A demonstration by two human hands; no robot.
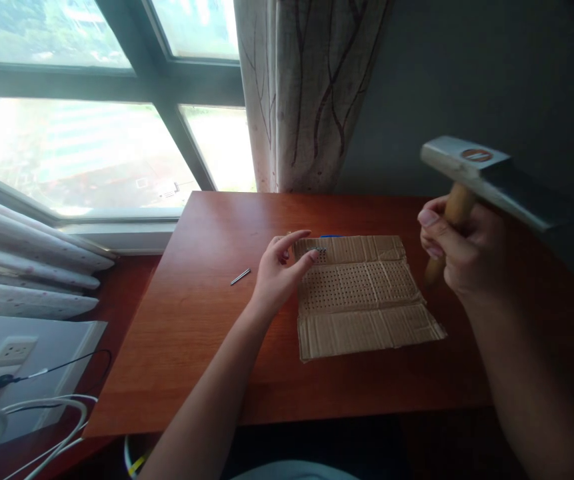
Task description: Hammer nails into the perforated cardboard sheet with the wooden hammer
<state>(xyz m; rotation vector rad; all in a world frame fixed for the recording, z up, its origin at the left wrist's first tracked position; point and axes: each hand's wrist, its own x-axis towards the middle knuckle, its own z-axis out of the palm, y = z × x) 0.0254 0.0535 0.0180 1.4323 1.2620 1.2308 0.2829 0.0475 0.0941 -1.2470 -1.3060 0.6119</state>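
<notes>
In my right hand (459, 243) is a hammer (467, 160), gripped by its wooden handle and raised above the right side of the table. A flattened piece of corrugated cardboard (361, 287) lies on the tabletop, its middle panel covered in rows of small punched holes. My left hand (284, 263) is at the cardboard's far left corner, with thumb and index finger apart and the other fingers curled. By the thumb tip are a few holes and a small shiny metallic bit (321, 252), too small to make out. A thin metal rod (241, 277) lies left of my left hand.
The reddish-brown wooden table (197, 347) stands by a window (91, 147) with curtains (311, 93). A blue object (331, 236) peeks out behind the cardboard. At lower left, a wall socket (4, 367) has a plug in it, with white cables (41, 407) below.
</notes>
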